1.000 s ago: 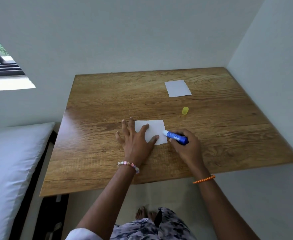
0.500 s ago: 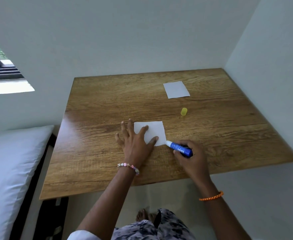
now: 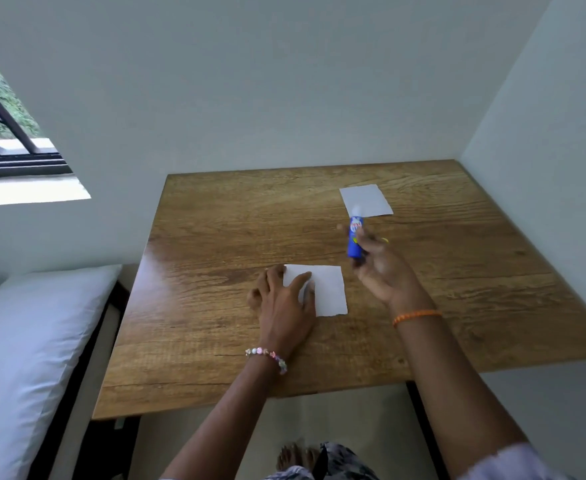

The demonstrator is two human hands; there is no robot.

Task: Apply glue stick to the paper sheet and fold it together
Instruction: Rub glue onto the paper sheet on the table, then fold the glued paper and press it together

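While a person leans over a wooden table [image 3: 215, 237] set into a corner of pale walls, both arms reach forward from the bottom of the view. The left hand [image 3: 282, 303] lies flat, fingers spread and straight, pressing the left part of a small white sheet [image 3: 326, 289] near the table's middle. The right hand [image 3: 379, 268] is raised just right of that sheet, palm turned up, with thumb and fingers curled round a blue glue stick [image 3: 354, 242]. The stick stands nearly upright, its pale tip pointing away from the person; the tip is blurred, so whether glue is showing cannot be told. A sliver of yellow, perhaps the cap [image 3: 384, 240], peeks out behind the right hand. A second white paper [image 3: 371, 199] lies well apart, toward the far right of the table. At left, a white pillow [image 3: 32, 341] rests beside the table, under a window [image 3: 11, 133].

Judging from this, the gluing step looks finished or paused, as the stick is off the sheet and lifted toward the cap. The sheet lies flat and unfolded. The next move likely calls for capping or setting down the stick to free the right hand, then lifting one edge of the sheet and folding it over while the left hand keeps it from sliding.
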